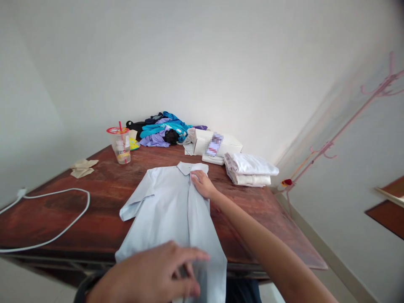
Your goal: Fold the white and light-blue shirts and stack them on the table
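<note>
A pale blue-white short-sleeved shirt [167, 202] lies front up on the table, collar toward the wall, its lower part coming over the near edge. The sleeve on the left is spread outward. My right hand [202, 183] rests on the shirt front just below the collar, its fingers laid over the button placket. Closer to me, my left hand [158, 269] is above the lower part of the shirt, slightly blurred. Its index finger and thumb are apart, the other fingers partly curled, and nothing shows between them. A dark band is round the left wrist.
On the brown wooden table [107, 206] are a plastic cup with straw [121, 147], crumpled tissue [83, 167] and a white cable [85, 206]. Behind lie a clothes pile [164, 130], a white box [230, 145] and folded white clothes [251, 166]. A pink coat stand [341, 134] leans into view right.
</note>
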`<state>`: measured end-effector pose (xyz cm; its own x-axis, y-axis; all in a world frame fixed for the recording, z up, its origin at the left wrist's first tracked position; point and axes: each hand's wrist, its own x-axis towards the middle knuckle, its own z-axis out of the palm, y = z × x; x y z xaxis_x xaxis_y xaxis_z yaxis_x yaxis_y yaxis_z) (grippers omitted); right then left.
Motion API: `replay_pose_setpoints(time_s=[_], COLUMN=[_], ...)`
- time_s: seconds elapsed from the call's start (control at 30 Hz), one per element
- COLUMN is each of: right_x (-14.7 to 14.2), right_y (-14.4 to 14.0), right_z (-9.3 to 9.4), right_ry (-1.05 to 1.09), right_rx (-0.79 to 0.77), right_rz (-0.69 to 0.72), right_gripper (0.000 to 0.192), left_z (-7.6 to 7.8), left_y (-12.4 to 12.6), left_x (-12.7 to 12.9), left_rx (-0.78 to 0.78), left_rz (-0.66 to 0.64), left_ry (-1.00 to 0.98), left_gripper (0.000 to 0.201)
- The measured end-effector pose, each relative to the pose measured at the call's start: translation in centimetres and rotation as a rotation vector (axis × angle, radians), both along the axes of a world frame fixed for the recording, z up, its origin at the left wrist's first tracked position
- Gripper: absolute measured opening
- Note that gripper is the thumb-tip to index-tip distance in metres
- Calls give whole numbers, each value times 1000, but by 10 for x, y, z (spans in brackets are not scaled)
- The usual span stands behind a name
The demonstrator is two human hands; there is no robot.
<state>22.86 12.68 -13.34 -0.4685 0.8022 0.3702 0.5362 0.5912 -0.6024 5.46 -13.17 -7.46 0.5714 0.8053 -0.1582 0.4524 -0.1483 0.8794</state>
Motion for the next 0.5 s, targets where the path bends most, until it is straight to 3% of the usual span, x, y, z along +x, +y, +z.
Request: replay_pose_setpoints(time_s=[0.07,0.13,0.2,0.3,0.4,0.5], right_x=[13,26,38,51,56,55], right_y=[-7,-9,-6,3,8,4], right_z=[-6,-13,-18,-22,-20,-15], right_ry=[157,316,460,654,741,715], right_rx=[54,58,-13,-206,-288,-199], right_rz=[28,-22,-122,-236,-253,-225], right_gripper=[38,36,33,30,30,29], left_z=[23,25,7,-30,-56,-63], left_y=[46,99,148,201,229,246], left_x=[11,26,38,46,43,38], left_rx=[163,367,548,628,564,550], left_rz=[71,185,240,141,118,159], left_ry=[20,15,53,267,512,627], left_gripper=[39,38,38,51,62,64])
